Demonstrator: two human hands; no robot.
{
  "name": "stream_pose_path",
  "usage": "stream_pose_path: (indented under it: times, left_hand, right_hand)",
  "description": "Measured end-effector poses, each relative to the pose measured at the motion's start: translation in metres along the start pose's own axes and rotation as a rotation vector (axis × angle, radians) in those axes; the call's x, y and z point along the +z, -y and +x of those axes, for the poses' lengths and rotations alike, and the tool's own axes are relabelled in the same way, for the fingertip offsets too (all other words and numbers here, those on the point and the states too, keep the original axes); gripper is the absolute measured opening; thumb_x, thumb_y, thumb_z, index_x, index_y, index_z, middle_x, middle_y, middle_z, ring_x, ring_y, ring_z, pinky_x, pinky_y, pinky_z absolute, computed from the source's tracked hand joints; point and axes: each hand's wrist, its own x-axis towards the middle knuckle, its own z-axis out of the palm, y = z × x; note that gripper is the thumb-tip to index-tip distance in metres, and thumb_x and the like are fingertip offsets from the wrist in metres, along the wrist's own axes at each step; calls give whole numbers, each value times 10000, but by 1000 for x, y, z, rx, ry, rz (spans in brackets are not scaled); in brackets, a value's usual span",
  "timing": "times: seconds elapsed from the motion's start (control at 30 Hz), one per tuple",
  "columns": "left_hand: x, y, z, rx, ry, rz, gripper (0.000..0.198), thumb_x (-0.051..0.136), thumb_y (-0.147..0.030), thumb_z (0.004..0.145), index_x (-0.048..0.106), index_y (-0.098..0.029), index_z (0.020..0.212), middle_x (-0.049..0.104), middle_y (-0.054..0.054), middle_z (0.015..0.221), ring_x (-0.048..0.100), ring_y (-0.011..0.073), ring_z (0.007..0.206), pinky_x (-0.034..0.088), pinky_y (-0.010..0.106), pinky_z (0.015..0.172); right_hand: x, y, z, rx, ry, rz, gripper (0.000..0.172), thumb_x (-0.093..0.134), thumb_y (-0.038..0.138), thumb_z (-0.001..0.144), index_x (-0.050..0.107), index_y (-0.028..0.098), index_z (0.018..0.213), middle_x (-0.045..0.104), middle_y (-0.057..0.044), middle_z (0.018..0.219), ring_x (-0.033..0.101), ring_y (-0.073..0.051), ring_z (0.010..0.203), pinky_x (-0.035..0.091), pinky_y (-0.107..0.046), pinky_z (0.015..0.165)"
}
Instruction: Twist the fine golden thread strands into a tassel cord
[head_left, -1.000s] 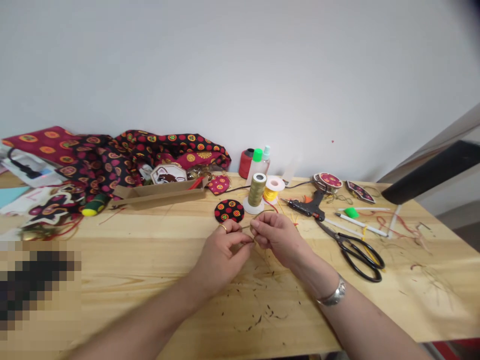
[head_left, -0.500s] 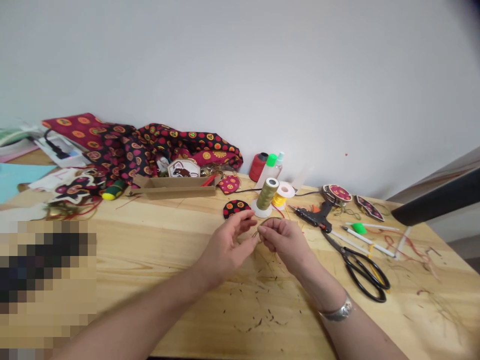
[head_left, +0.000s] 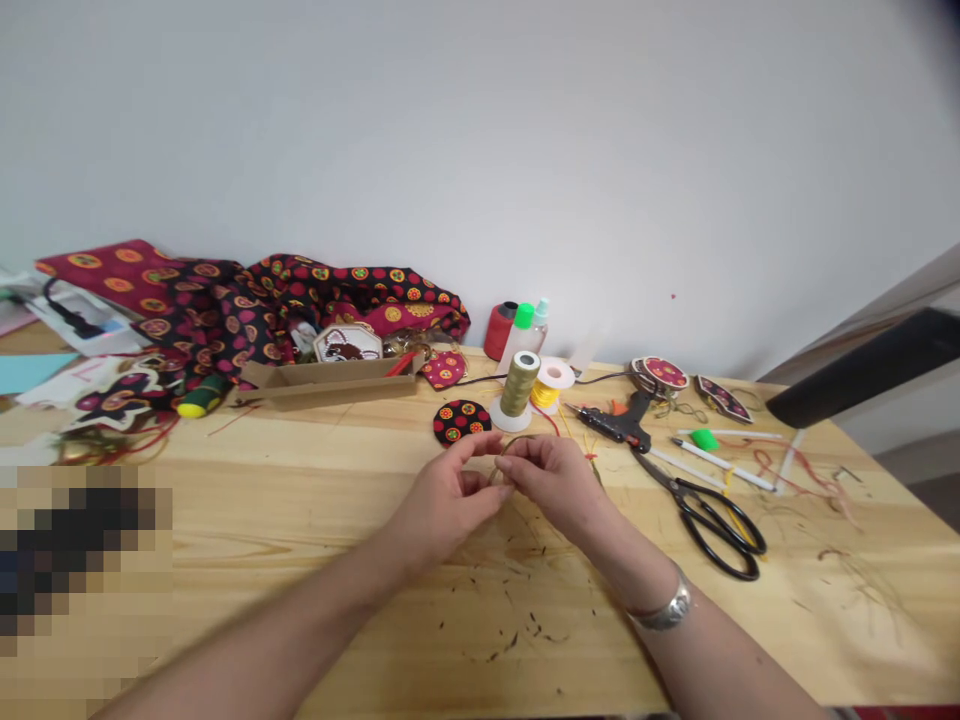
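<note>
My right hand [head_left: 559, 485] pinches a thin olive cord [head_left: 517, 438] between thumb and fingers, and part of the cord arches over the fingertips. Against it, my left hand [head_left: 442, 500] curls its fingers around the same cord, its thumb touching the right fingertips. How the strands run between the fingers is partly hidden. Just behind the hands lie a round black patterned fabric piece [head_left: 461, 422] and an upright spool of olive thread [head_left: 519, 388]. A yellow thread spool [head_left: 553, 382] stands beside that one.
To the right lie black-handled scissors [head_left: 720, 525], a black glue gun [head_left: 622, 422] and a white pen [head_left: 724, 465]. Patterned fabric [head_left: 300, 290] is heaped along the wall behind a cardboard tray [head_left: 330, 385]. Dark thread scraps [head_left: 514, 640] litter the wooden table [head_left: 300, 520].
The view has shifted slightly, so the table items appear further left. My left fingers have closed in toward the cord and the right fingertips. The right hand keeps its pinch.
</note>
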Motion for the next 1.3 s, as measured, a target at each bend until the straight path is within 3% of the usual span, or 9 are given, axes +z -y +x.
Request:
stream_pose_path:
  times: [0.1,0.33,0.53,0.7,0.9,1.07,1.3]
  left_hand:
    - [-1,0,1,6,-7,28,500,619,-327,688,482,-188,1149,578,-35,622,518,98,519,382,222,515]
    - [-1,-5,1,96,-74,142,189,583,-304,699,651,-166,808,661,13,766,568,147,710,425,254,662]
    - [-6,-8,-1,73,-97,249,177,551,-308,724,663,-174,694,601,-28,611,477,106,565,347,220,547]
    - [-9,-3,1,-2,-44,80,201,592,-348,705,663,-160,715,546,-38,564,351,62,460,242,204,455]
    - [-9,0,5,-83,36,-230,199,652,-315,671,660,-130,744,555,-9,605,351,33,443,212,186,420]
    - [-9,-3,5,-115,87,-346,149,660,-274,675,659,-125,682,526,-15,568,324,18,422,169,178,396]
    - [-10,-1,4,-120,114,-395,131,659,-250,680,677,-132,733,527,-15,567,292,11,417,127,189,397]
  right_hand:
    - [0,0,1,-3,8,-13,143,563,258,684,551,144,598,471,40,519,367,-68,465,284,-197,441]
    - [-2,-1,1,-24,-10,-60,134,556,243,686,559,144,596,478,38,518,360,-65,461,276,-190,435]
    - [-3,-4,2,-21,25,-46,155,566,263,702,578,135,616,512,23,530,369,-60,463,262,-181,419]
    - [-3,0,1,-17,48,18,159,570,250,703,571,131,597,497,30,517,352,-49,446,237,-178,401]
    - [-6,4,-1,-1,87,124,187,612,280,682,558,129,587,506,31,487,328,-42,420,218,-180,383]
    - [-9,2,-1,19,154,259,226,634,321,677,530,138,594,534,25,496,334,-37,403,222,-181,386]
    - [-10,0,0,39,214,403,211,665,291,664,546,129,600,526,36,483,333,-22,379,197,-176,377]
